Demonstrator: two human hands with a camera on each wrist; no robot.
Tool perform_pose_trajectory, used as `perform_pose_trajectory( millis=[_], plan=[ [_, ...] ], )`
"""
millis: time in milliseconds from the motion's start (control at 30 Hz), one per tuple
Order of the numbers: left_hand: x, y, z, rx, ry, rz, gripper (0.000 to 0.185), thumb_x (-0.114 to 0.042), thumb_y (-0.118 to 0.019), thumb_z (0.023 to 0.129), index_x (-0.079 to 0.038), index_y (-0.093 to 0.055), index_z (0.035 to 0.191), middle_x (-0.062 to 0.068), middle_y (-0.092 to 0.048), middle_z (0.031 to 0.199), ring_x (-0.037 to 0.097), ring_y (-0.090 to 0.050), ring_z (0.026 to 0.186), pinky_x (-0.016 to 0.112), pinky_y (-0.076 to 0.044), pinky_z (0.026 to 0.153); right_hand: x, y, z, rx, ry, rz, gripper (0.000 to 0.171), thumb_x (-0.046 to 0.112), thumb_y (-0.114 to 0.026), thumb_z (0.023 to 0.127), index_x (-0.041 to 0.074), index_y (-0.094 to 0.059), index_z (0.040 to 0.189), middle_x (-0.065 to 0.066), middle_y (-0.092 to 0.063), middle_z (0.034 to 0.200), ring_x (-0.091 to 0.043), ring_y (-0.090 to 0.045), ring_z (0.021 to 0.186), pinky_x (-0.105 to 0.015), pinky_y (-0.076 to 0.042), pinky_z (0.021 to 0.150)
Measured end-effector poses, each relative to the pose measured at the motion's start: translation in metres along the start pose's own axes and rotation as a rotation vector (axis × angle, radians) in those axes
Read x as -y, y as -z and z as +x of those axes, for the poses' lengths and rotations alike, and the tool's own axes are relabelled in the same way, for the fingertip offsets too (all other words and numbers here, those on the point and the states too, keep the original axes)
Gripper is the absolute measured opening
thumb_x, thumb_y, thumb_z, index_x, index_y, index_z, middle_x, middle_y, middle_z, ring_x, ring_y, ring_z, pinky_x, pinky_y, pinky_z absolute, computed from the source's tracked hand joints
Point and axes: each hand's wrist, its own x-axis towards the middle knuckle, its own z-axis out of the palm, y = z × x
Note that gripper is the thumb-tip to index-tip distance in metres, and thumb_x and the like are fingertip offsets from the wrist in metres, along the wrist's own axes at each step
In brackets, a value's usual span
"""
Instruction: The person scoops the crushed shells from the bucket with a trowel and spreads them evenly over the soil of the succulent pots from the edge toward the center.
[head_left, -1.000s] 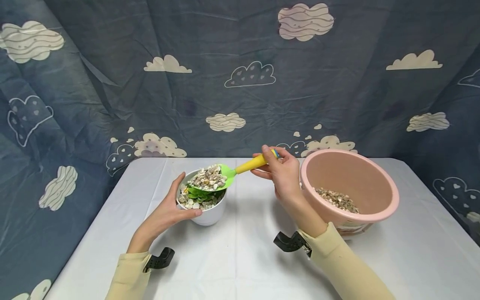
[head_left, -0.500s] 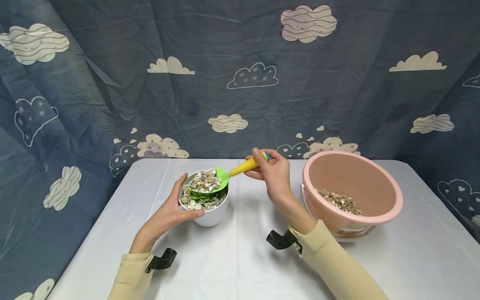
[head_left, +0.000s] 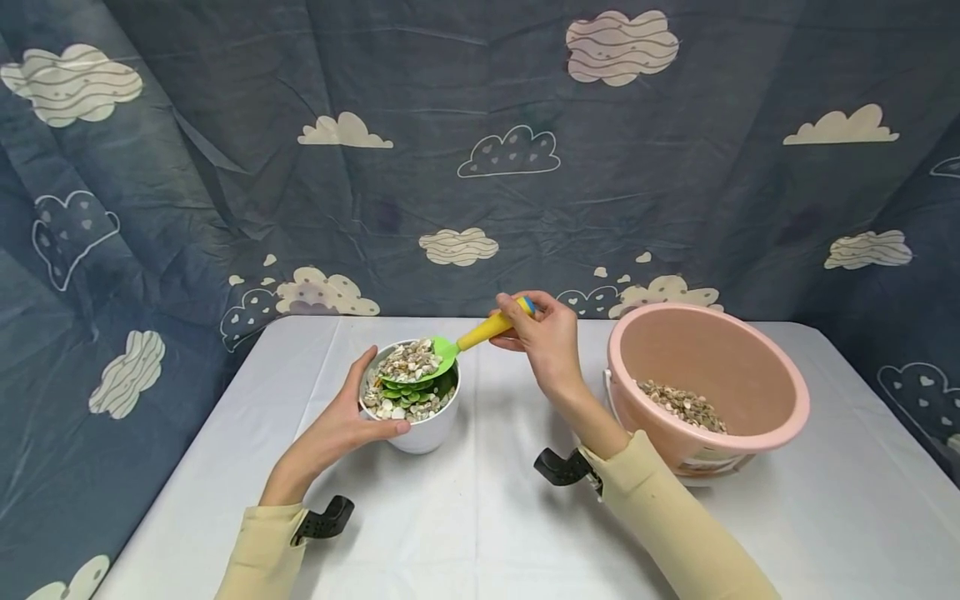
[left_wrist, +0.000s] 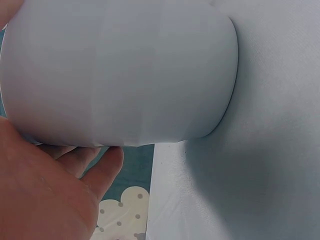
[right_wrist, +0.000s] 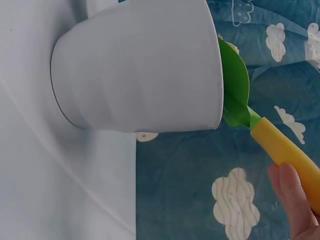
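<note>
Head view first, biggest thing down: a dark blue backdrop (head_left: 480, 150) printed with clouds hangs behind a table under a white cloth (head_left: 480, 517). On the table's right side stands a pink bucket (head_left: 780, 417), tilted a little toward the camera, with a shallow layer of pebbles (head_left: 682, 404) in its bottom. Left of centre, well apart from the bucket, sits a white pot (head_left: 420, 429), upright on the cloth, filled near the rim with small pale stones and green leaves (head_left: 408, 392) showing among them.

Left hand (head_left: 337, 429) wraps the near-left side of the pot, thumb up along the rim and fingers curled round the front wall; the left wrist view shows the palm (left_wrist: 45, 195) pressed against the pot's smooth white side (left_wrist: 120, 75). Right hand (head_left: 547, 337) pinches the yellow handle end of a small scoop (head_left: 450, 350), fingers closed tight on it. The scoop's green blade lies over the pot's mouth, heaped with stones (head_left: 408, 361), handle rising to the right. From the right wrist view the green blade (right_wrist: 235, 85) sits just at the pot's rim, and a fingertip (right_wrist: 292, 200) rests against the yellow handle (right_wrist: 290, 155).

Black wrist mounts (head_left: 558, 468) show at both cream sleeves
</note>
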Motion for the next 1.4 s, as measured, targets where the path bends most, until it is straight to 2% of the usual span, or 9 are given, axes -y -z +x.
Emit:
perform_pose_trajectory(
  millis=[200,467,1400],
  plan=[
    [0.001,0.0,0.0,0.006,-0.009,-0.009,0.118,-0.031,-0.085,0.076,-0.028,-0.001,0.158,0.017,-0.007,0.161,0.038,-0.008,0.146,0.062,-0.013,0.113,0.004,-0.002,0.001,-0.017,0.014,-0.095,0.04,0.028,-0.076,0.088,-0.007,-0.062,0.102,-0.022,-0.071,0.089,-0.028,-0.072,0.072,-0.04,-0.059,0.064],
    [0.0,0.001,0.0,0.008,-0.011,-0.011,0.118,-0.031,-0.085,0.076,-0.028,-0.001,0.158,0.016,-0.007,0.161,0.037,-0.009,0.146,0.062,-0.013,0.112,0.034,-0.013,-0.011,-0.012,0.025,-0.174,0.031,0.018,-0.072,0.091,-0.01,-0.062,0.1,-0.028,-0.069,0.089,-0.035,-0.072,0.075,-0.039,-0.058,0.064],
    [0.0,0.001,0.0,0.011,-0.008,-0.023,0.118,-0.03,-0.085,0.076,-0.027,-0.002,0.158,0.016,-0.007,0.161,0.037,-0.009,0.146,0.062,-0.013,0.112,0.031,-0.016,-0.01,-0.052,-0.015,-0.226,0.033,0.02,-0.072,0.091,-0.009,-0.062,0.102,-0.024,-0.07,0.087,-0.033,-0.072,0.071,-0.038,-0.058,0.057]
  ],
)
